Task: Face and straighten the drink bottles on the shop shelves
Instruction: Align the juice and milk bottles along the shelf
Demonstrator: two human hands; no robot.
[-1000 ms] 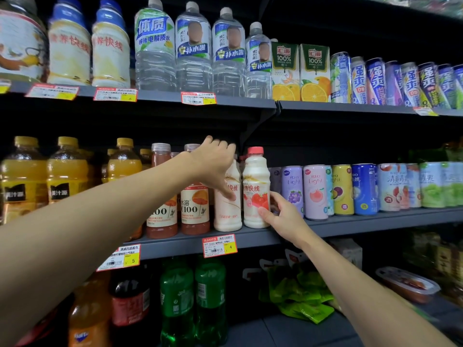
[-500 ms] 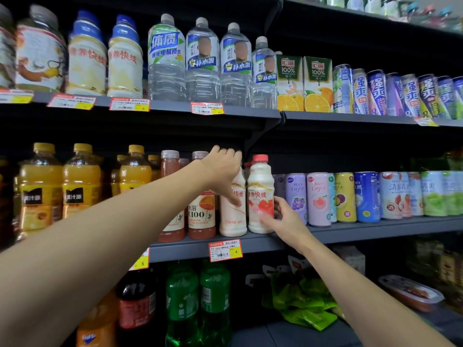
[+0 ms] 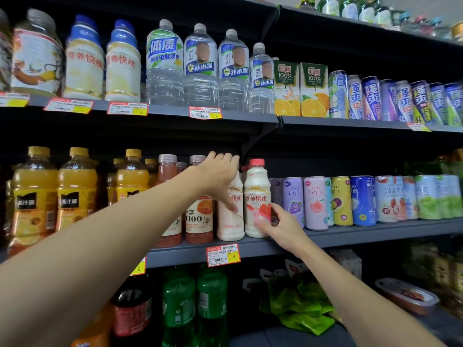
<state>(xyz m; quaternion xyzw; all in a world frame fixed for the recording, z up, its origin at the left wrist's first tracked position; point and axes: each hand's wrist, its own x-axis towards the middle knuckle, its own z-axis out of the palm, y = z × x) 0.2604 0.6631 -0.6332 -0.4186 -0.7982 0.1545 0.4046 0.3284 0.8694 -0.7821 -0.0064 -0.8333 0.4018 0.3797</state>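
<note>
Two cream milk-drink bottles stand side by side on the middle shelf. The right one has a red cap and a strawberry label facing out. My right hand grips its lower part, thumb on the front and fingers round its right side. The left milk bottle is partly hidden by my left hand, which grips it round the neck and shoulder with the thumb down its front. Its cap is hidden. Left of them stand two reddish C100 juice bottles.
Orange juice bottles fill the shelf's left end, slim Rio cans its right. The upper shelf holds milk drinks, water bottles, juice cartons and cans. Below are green soda bottles and green packets.
The view has tilted upward, so the shelves sit lower in frame. Both hands stay on the same two milk bottles; the red-capped bottle's label now faces forward a little more.
</note>
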